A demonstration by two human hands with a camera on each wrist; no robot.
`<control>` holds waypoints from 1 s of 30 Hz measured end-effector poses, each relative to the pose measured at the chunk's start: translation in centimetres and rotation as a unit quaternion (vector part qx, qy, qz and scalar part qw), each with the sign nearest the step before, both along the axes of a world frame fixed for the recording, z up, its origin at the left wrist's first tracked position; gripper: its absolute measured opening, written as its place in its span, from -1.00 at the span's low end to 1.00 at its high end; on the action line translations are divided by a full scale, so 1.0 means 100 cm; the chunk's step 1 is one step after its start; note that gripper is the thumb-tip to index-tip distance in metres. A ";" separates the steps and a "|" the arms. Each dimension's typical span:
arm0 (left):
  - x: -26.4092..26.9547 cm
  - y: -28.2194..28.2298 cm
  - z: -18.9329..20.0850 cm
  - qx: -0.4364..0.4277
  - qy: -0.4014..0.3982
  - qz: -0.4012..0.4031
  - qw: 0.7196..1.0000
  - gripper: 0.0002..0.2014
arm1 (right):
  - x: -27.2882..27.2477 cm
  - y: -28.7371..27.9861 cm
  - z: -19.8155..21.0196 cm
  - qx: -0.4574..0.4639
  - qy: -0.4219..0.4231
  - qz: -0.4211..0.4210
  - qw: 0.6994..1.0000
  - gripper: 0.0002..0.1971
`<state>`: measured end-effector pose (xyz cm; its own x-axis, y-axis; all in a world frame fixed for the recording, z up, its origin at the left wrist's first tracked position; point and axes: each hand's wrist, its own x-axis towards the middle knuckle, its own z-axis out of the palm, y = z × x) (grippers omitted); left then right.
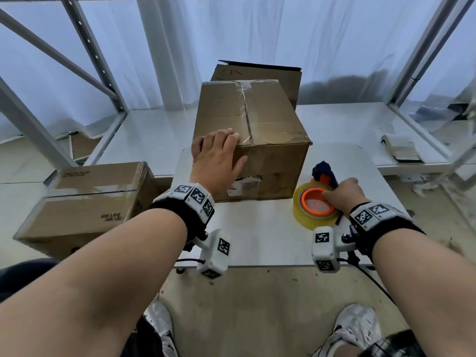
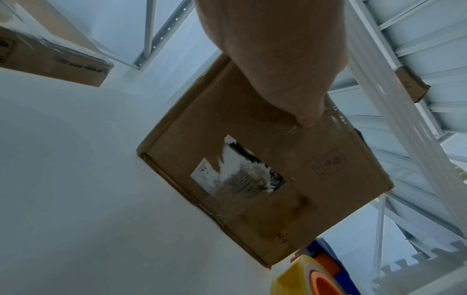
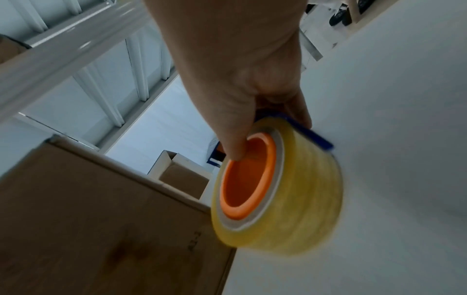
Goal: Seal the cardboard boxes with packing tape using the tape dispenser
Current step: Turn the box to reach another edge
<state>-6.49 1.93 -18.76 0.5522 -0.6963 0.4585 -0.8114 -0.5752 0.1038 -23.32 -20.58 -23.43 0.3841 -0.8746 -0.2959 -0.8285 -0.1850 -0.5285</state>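
Head view: Your left hand (image 1: 217,161) lies flat, fingers extended, over the near top edge of the cardboard box (image 1: 257,140) that stands in the middle of the white table (image 1: 257,240). A strip of clear tape already runs along its top seam, and the seam points away from you, as does the box's long axis. Your right hand (image 1: 343,193) is clamped on the tape dispenser (image 1: 316,204), just right of the box. The step in hand appears to be taking up the dispenser. The next move likely calls for carrying it to a seam while the left hand steadies the box. Another sealed box (image 1: 85,204) sits low at the left.

Left wrist view: The thumb presses the box's near face (image 2: 265,179) close to its top edge. A torn label (image 2: 237,175) shows on that face. The tape roll (image 2: 298,277) sits just beside the box's corner.

Right wrist view: Your thumb hooks into the orange core (image 3: 246,179) and the fingers wrap the blue frame (image 3: 313,137) behind the roll. The roll's axis lies roughly level, its open side facing the box (image 3: 88,229). The picture does not settle whether the dispenser is lifted or touches the table.
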 end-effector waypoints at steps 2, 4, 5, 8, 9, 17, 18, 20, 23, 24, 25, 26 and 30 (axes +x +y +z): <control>-0.001 -0.007 0.008 -0.001 0.026 -0.002 1.000 -0.55 | -0.003 0.004 0.000 0.032 -0.043 -0.015 0.998 -0.33; -0.001 -0.014 0.016 0.016 0.055 -0.010 0.998 -0.57 | -0.009 0.009 0.006 0.069 -0.087 -0.018 0.994 -0.31; 0.000 -0.017 0.021 0.032 0.065 -0.013 0.997 -0.56 | -0.012 0.011 0.010 0.076 -0.106 -0.017 0.991 -0.30; 0.005 -0.021 0.035 0.091 0.098 -0.023 0.991 -0.51 | -0.018 0.019 0.032 0.080 -0.148 -0.009 0.986 -0.27; 0.006 -0.020 0.040 0.109 0.110 -0.031 0.987 -0.49 | -0.020 0.023 0.042 0.074 -0.170 -0.007 0.983 -0.34; -0.001 -0.004 0.079 0.167 0.237 -0.082 0.953 -0.56 | -0.035 0.061 0.119 0.027 -0.313 0.103 0.944 -0.70; -0.003 -0.001 0.085 0.147 0.260 -0.083 0.951 -0.57 | -0.034 0.066 0.125 0.016 -0.313 0.134 0.940 -0.64; -0.007 0.005 0.097 0.092 0.318 -0.084 0.940 -0.54 | -0.027 0.075 0.137 -0.012 -0.301 0.202 0.932 -0.54; -0.006 0.013 0.109 -0.010 0.401 -0.087 0.912 -0.44 | -0.005 0.083 0.152 -0.085 -0.270 0.304 0.910 -0.47; -0.003 0.016 0.112 -0.053 0.418 -0.080 0.903 -0.41 | 0.004 0.085 0.157 -0.110 -0.265 0.327 0.900 -0.48; 0.001 0.019 0.114 -0.103 0.440 -0.072 0.889 -0.38 | 0.012 0.087 0.163 -0.132 -0.269 0.345 0.890 -0.49; 0.006 0.024 0.115 -0.156 0.473 -0.064 0.865 -0.35 | 0.021 0.088 0.169 -0.147 -0.277 0.359 0.879 -0.50; 0.018 0.042 0.111 -0.265 0.628 -0.068 0.729 -0.15 | 0.049 0.088 0.181 -0.240 -0.263 0.402 0.844 -0.39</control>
